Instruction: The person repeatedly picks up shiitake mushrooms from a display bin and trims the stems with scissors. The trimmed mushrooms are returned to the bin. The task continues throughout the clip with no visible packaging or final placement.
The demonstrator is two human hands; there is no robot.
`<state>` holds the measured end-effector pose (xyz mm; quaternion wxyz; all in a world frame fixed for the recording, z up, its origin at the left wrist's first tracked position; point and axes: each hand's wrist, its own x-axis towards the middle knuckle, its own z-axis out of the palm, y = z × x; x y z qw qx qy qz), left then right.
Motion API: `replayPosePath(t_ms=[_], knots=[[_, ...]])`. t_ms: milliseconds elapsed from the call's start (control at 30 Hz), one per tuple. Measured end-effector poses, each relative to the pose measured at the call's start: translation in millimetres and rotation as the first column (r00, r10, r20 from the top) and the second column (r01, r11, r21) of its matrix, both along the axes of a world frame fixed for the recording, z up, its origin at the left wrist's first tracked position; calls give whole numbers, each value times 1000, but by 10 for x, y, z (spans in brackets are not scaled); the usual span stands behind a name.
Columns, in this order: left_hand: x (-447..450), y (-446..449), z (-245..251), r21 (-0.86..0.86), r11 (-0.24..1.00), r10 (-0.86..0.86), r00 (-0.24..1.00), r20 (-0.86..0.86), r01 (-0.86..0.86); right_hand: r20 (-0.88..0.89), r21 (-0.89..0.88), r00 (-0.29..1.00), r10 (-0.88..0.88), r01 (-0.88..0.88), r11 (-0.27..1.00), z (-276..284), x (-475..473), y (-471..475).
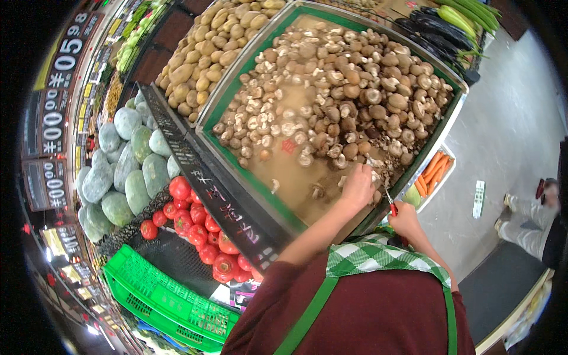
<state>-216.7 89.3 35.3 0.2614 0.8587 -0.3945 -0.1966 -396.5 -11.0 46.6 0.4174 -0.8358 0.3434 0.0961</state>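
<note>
My right hand [406,219] grips a red-handled cutting tool [392,207] at the near right edge of a green-lined display bin [277,206]. Its narrow metal blade points up into the bin; whether it is scissors or a knife is unclear. My left hand [358,188] is inside the bin with its fingers bent together. Loose mushroom pieces lie close to those fingers, and what they may hold is hidden. Brown shiitake mushrooms [353,91] spread over the bin's cardboard base, heaped more thickly on the right. A lone mushroom [317,191] lies left of my left hand.
Potatoes [208,53] lie beyond the bin's left side. Nearer left are tomatoes [197,226], wax gourds [128,151] and a green plastic crate [168,297]. Eggplants [437,33] sit at the far right corner, carrots [432,171] in a box at right. Another person [530,217] is farther right.
</note>
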Motion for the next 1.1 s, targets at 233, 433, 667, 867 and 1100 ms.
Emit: replayPosePath(t_ms=[233,433,667,867,1100], knots=[[1192,72,133,-324,834,450,890,-70,-447,-25,111,1000,-14,17,994,-78,-25,-51],[2172,834,-243,-142,555,832,542,118,-820,-45,532,978,-203,196,824,-92,-122,-139],[2855,2188,-970,-76,372,864,315,392,-925,-161,648,974,-159,225,728,234,-106,-234],[2665,2076,-911,-221,583,797,498,341,-782,-65,561,978,200,-130,818,450,26,-245],[1696,871,-399,-608,687,615,764,197,-397,131,248,989,73,-104,963,523,281,-89]])
